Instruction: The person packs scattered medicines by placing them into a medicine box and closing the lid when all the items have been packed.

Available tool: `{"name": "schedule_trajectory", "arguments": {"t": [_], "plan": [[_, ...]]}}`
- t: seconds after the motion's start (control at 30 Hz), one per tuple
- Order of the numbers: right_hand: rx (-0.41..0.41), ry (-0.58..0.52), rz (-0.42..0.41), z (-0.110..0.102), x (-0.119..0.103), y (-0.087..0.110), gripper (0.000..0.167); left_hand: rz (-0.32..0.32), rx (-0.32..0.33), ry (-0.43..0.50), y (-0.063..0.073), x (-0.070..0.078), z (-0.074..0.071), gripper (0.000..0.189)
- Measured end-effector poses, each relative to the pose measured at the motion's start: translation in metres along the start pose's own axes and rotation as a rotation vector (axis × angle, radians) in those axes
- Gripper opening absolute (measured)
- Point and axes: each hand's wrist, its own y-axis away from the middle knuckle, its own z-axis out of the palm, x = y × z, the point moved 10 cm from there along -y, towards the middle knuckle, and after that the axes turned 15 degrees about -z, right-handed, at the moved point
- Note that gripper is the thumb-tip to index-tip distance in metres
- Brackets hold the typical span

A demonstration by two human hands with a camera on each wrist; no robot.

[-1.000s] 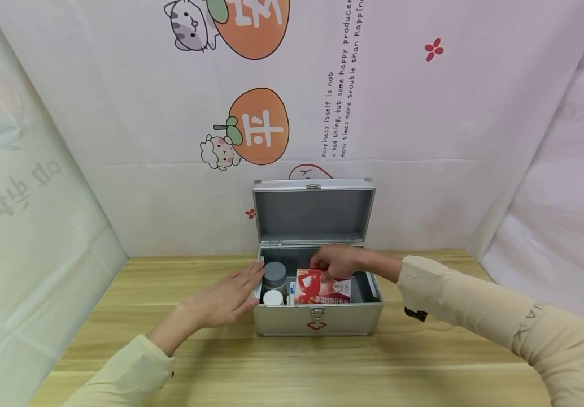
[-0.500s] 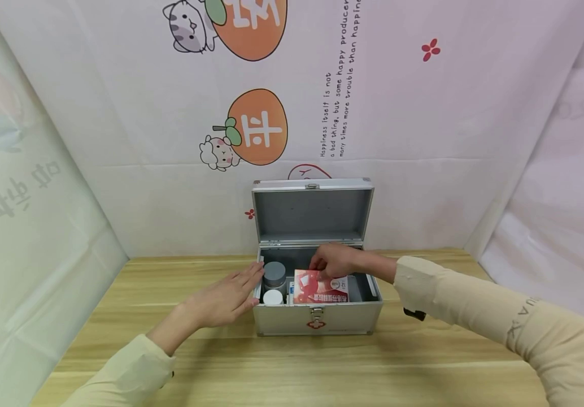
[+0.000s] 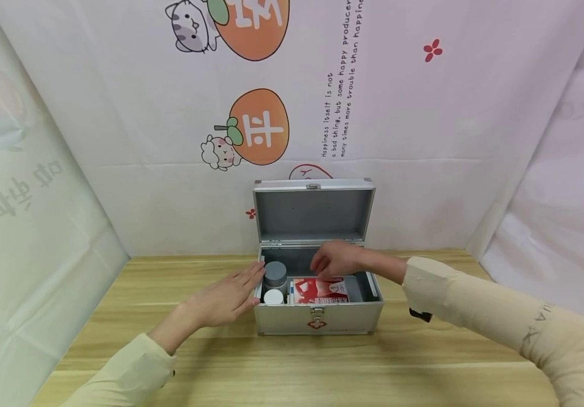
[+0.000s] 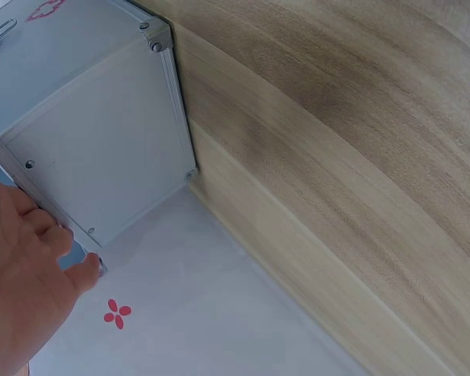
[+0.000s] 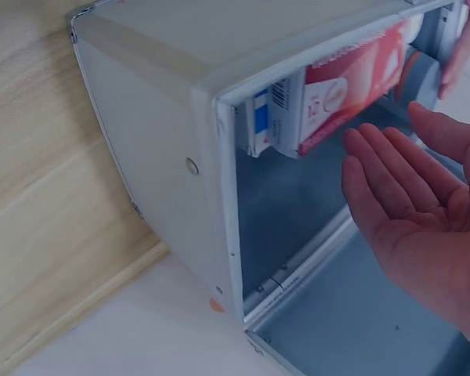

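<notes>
A silver first-aid case with a red cross on its front stands on the wooden table, lid raised. Inside, towards the front, sits a red and white medicine box. My right hand hovers over the case, just behind that box; the right wrist view shows its fingers loosely extended and apart from the red box. My left hand rests with extended fingers against the case's left rim. A grey-lidded jar and a white-capped bottle stand in the case's left end.
Beside the red box is a white and blue box. The wooden table runs along the front and both sides of the case. A printed white cloth hangs right behind the raised lid, and more cloth borders both sides.
The red medicine box has gone lower into the case. My right hand has let go of it and risen slightly. My left hand stays at the rim.
</notes>
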Motion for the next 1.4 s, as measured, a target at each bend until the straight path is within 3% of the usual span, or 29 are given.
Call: {"name": "schedule_trajectory", "arguments": {"t": [0.27, 0.87, 1.03, 1.17, 1.4], "plan": [[0.064, 0.007, -0.081, -0.017, -0.014, 0.019, 0.028, 0.006, 0.0, 0.001, 0.0, 0.0, 0.0, 0.066], [0.165, -0.156, -0.108, -0.026, -0.024, 0.071, 0.032, 0.005, 0.028, 0.05, 0.003, 0.001, 0.001, 0.066], [0.213, -0.198, -0.109, -0.028, -0.018, 0.086, 0.036, 0.001, 0.042, 0.164, 0.005, 0.001, 0.001, 0.067], [0.28, -0.201, -0.112, -0.035, -0.011, 0.098, 0.036, -0.044, 0.044, 0.307, 0.004, -0.005, 0.0, 0.069], [0.451, -0.21, -0.008, -0.05, 0.019, 0.12, 0.035, -0.127, 0.099, 0.578, -0.001, -0.023, -0.008, 0.067]]}}
